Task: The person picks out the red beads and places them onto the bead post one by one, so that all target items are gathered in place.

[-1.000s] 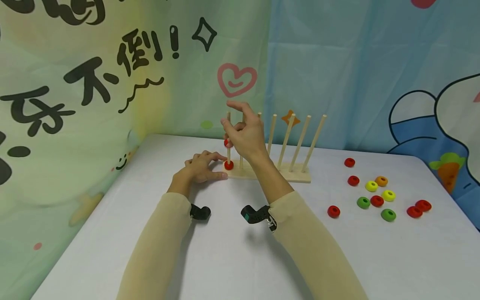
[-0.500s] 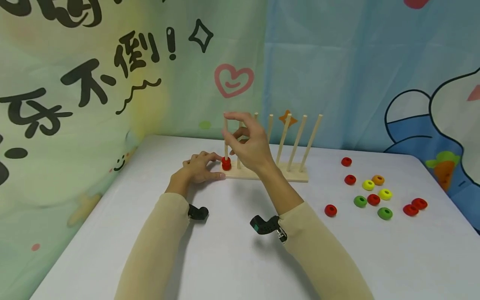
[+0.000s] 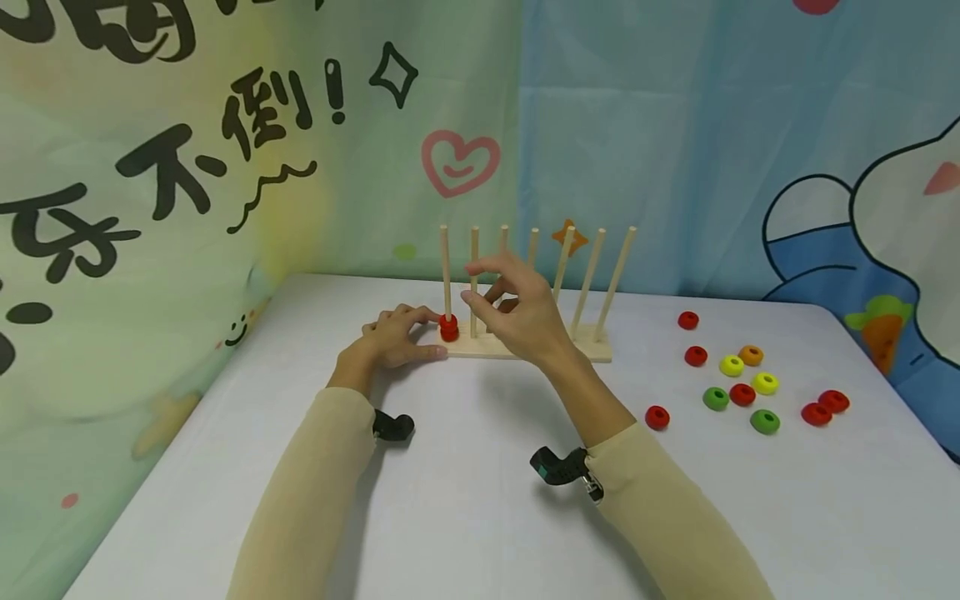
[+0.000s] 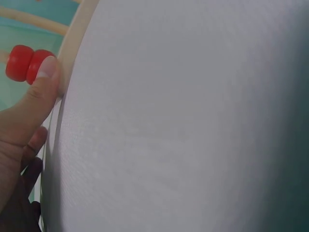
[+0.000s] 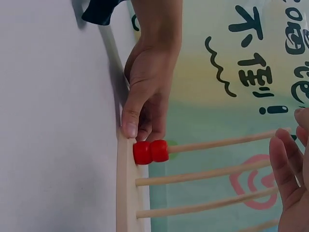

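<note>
L sleeve (image 3: 300, 508) & R sleeve (image 3: 682, 517) match: long, plain beige fabric, matte, w/ soft shading & a few lt creases, fairly roomy along the forearm. Each sleeve ends nr the wrist, so L hand (image 3: 397, 336) & R hand (image 3: 525, 312) are bare. At the L cuff sits a small blk wrist cam (image 3: 393, 427), stubby w/ rounded end; from the R-wrist view it reads v. dark, almost navy, partly cropped. R cuff carries a similar blk cam unit (image 3: 557, 467), bent in shape, w/ small teal patch (image 3: 542, 471) on its outer end, plus silvery metal fitting (image 3: 594, 485) nr the fabric edge, details too small to tell.
</note>
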`<state>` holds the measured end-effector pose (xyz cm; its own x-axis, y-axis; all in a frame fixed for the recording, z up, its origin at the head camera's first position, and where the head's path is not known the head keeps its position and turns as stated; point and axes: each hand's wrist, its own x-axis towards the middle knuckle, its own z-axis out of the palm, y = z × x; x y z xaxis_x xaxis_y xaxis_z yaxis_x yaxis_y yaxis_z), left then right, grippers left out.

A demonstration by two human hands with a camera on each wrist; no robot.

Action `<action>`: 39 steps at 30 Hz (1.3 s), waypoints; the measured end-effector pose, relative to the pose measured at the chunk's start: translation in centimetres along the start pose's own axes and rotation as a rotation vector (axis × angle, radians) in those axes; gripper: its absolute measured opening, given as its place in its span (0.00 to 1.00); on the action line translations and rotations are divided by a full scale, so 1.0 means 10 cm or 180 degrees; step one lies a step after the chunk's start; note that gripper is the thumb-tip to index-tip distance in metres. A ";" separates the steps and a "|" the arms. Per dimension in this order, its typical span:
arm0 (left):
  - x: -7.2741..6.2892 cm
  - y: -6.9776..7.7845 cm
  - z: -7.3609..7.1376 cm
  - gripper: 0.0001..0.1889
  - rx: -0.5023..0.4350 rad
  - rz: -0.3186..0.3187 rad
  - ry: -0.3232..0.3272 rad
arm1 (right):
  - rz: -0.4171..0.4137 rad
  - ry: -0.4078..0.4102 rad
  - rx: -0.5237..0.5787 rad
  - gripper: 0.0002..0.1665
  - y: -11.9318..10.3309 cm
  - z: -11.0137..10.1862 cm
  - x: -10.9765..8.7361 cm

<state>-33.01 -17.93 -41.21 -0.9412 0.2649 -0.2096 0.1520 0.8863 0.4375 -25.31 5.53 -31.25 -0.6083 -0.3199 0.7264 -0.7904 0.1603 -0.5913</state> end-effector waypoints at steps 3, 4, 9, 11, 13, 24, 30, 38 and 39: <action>-0.01 0.00 0.00 0.37 -0.0025 0.0028 0.0032 | -0.0035 -0.0037 0.0003 0.17 0.02 -0.02 -0.04; -0.01 -0.01 0.00 0.37 -0.0042 0.0035 0.0044 | -0.0051 -0.0048 -0.0002 0.17 0.03 -0.03 -0.06; 0.01 -0.02 0.01 0.38 -0.0065 0.0031 0.0047 | -0.0133 -0.0074 -0.0039 0.16 0.06 -0.07 -0.13; 0.01 -0.03 0.02 0.38 -0.0061 0.0046 0.0052 | -0.0152 -0.0052 -0.0067 0.16 0.07 -0.09 -0.17; 0.02 -0.03 0.03 0.38 -0.0064 0.0050 0.0065 | -0.0148 -0.0027 -0.0111 0.15 0.08 -0.12 -0.21; 0.00 -0.02 0.02 0.37 -0.0105 0.0100 0.0031 | -0.0076 -0.0082 -0.0276 0.15 0.15 -0.34 -0.43; -0.01 -0.02 0.01 0.37 -0.0112 0.0137 0.0043 | -0.0036 -0.0175 -0.0402 0.16 0.18 -0.47 -0.54; 0.00 -0.05 0.02 0.38 -0.0121 0.0146 0.0053 | 0.0125 -0.0333 -0.0584 0.15 0.17 -0.67 -0.68; 0.00 -0.05 0.02 0.38 -0.0116 0.0137 0.0052 | 0.0164 -0.0341 -0.0616 0.15 0.16 -0.69 -0.70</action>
<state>-33.01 -18.29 -41.61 -0.9389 0.2959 -0.1758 0.1816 0.8597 0.4775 -22.86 14.51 -34.86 -0.6451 -0.4023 0.6496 -0.7640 0.3518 -0.5408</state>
